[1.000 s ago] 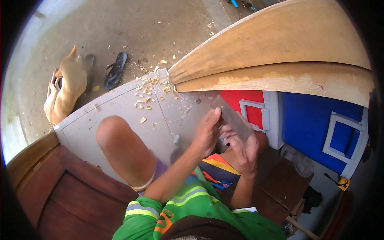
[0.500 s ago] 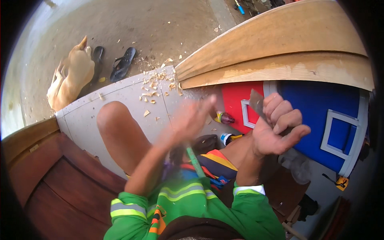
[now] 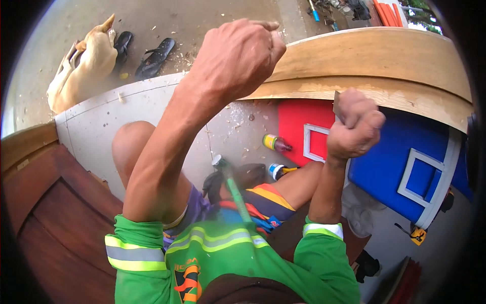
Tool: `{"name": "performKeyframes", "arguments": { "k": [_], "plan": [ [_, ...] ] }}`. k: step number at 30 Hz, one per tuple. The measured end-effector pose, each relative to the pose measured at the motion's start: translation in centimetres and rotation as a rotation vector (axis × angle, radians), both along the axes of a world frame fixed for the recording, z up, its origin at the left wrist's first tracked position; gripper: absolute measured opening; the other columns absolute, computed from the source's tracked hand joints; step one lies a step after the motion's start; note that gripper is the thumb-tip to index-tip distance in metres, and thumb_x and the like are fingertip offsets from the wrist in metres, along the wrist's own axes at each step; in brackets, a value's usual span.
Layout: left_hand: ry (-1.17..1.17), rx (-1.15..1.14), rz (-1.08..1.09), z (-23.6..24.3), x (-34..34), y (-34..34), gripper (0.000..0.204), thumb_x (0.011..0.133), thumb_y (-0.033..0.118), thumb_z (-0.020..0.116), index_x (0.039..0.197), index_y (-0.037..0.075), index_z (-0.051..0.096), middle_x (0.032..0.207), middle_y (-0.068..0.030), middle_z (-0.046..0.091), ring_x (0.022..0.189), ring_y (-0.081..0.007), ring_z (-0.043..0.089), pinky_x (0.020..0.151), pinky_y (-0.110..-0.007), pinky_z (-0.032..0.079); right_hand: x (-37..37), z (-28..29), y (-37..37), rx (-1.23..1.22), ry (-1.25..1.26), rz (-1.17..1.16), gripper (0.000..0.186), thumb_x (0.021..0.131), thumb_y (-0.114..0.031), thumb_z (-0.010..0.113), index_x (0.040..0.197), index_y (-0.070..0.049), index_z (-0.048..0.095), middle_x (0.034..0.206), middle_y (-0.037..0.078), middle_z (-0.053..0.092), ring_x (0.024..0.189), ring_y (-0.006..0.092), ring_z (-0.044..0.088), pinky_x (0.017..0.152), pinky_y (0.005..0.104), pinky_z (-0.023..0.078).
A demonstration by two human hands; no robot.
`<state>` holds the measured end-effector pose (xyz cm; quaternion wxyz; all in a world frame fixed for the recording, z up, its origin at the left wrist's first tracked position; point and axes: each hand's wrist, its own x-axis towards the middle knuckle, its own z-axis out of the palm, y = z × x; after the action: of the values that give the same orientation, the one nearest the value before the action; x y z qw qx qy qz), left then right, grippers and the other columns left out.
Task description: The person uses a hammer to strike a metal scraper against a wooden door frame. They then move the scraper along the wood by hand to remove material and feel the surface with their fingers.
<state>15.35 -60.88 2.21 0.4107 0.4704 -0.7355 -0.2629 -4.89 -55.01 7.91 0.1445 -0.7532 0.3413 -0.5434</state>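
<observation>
My left hand [image 3: 238,55] is raised high, curled closed in front of the pale wooden plank [image 3: 364,58]; what it holds, if anything, is hidden. My right hand [image 3: 354,124] is closed round a flat grey metal blade [image 3: 336,104], mostly covered by the fingers, below the plank's lower edge. A green-handled tool [image 3: 234,190] with a pale round end stands at my lap.
A dog [image 3: 86,63] and dark flip-flops [image 3: 154,58] lie beyond the tiled step [image 3: 96,109]. Red and blue coolers [image 3: 379,167], a bottle [image 3: 275,142], a small container [image 3: 277,171] and a yellow tape measure [image 3: 417,235] are right. A dark wooden panel [image 3: 66,218] is left.
My left hand has risen from my lap to above the step. My right hand, with the blade, has moved up and right from beside the left. The bottle has come into view.
</observation>
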Motion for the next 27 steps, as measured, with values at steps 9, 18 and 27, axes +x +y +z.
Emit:
{"name": "performKeyframes", "arguments": {
  "k": [9,18,27],
  "plan": [
    [0.136,-0.285,0.084,-0.6,0.4,-2.3,0.043,0.097,0.023,0.035,0.113,-0.011,0.057,0.112,-0.0333,0.061,0.118,-0.0420,0.055,0.101,-0.045,0.042,0.3,-0.6,-1.2,-0.328,0.380,-0.483,0.038,0.100,-0.025,0.034,0.064,-0.012,0.030,0.052,-0.001,0.025,0.048,0.0138,0.031,0.049,0.0283,0.032],
    [0.217,0.090,-0.064,3.9,1.7,-0.9,0.046,0.100,0.031,0.043,0.120,-0.008,0.058,0.112,-0.0315,0.061,0.099,-0.0442,0.062,0.088,-0.044,0.049,-3.4,-2.2,-1.3,-0.254,0.313,-0.305,0.024,0.100,-0.018,0.038,0.081,-0.006,0.047,0.069,0.008,0.049,0.052,0.0170,0.041,0.048,0.0331,0.038],
    [0.252,-0.564,0.130,3.0,-2.2,-3.1,0.036,0.097,0.026,0.046,0.121,0.005,0.062,0.112,-0.0187,0.067,0.083,-0.0359,0.067,0.074,-0.045,0.054,-0.9,-0.4,-1.2,-0.263,0.297,-0.152,0.038,0.101,-0.021,0.032,0.064,-0.010,0.035,0.054,0.001,0.036,0.047,0.0131,0.030,0.048,0.0314,0.030]
  ]
}}
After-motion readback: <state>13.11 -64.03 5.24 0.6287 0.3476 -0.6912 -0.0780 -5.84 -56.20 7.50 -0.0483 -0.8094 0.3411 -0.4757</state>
